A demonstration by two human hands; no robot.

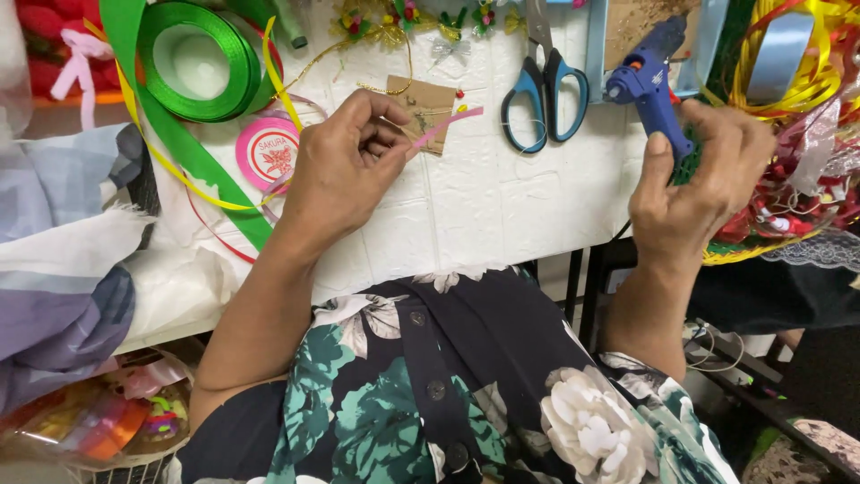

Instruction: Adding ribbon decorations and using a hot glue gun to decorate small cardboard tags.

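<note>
My left hand [345,166] pinches a short strip of pink ribbon [452,123] between thumb and fingers, above the white table [484,206]. The strip's free end points right, over a small brown card [426,109] with bits pinned to it. My right hand [699,184] grips the handle of a blue glue gun [647,90], whose nozzle points up and to the right, away from the ribbon. Blue-handled scissors [544,94] lie shut on the table between the two hands.
A green ribbon roll [199,61] and a pink ribbon spool [268,150] lie at the left, with yellow and red ribbon trailing. Small ornaments [408,18] line the back edge. A basket of ribbons [797,116] stands at the right. Cloth [63,242] lies at the left.
</note>
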